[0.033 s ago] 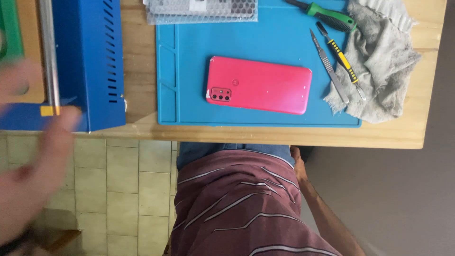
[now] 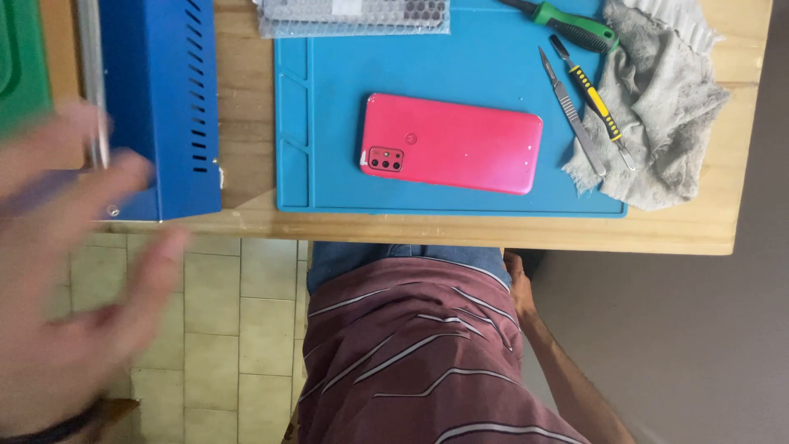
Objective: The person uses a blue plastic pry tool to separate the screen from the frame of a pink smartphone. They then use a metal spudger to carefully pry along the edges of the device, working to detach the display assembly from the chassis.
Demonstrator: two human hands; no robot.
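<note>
**Phone closed on mat, tools unheld, both hands off it**

Pink flat smartphone (image 2: 460, 144) lies face down w/ camera cluster to the left, mid of the blue silicone work mat (image 2: 493, 57) on the pale wooden worktop (image 2: 246, 107). Back cover looks on and shut, no gap or lifted edge visible, so by my read nothing is opened yet.

Tools lie unheld at the mat's right edge: steel scalpel (image 2: 571, 111) and yellow-black thin screwdriver (image 2: 593, 94), tips resting on the crumpled grey cloth (image 2: 666, 107). A green-handled screwdriver (image 2: 571, 26) sits at the far side. Clear bubble-wrap sheet (image 2: 353, 15) at the mat's far edge.

Left hand (image 2: 74, 279) is big and motion-blurred at near left, fingers spread wide, holding nothing, in front of the near corner of the blue vented metal box (image 2: 160, 99). Can't tell if it touches the box.

Right hand (image 2: 516, 284) is down by the lap, just under the worktop's near edge, well apart from phone and tools. Fingers mostly hidden, can't tell their state.
</note>
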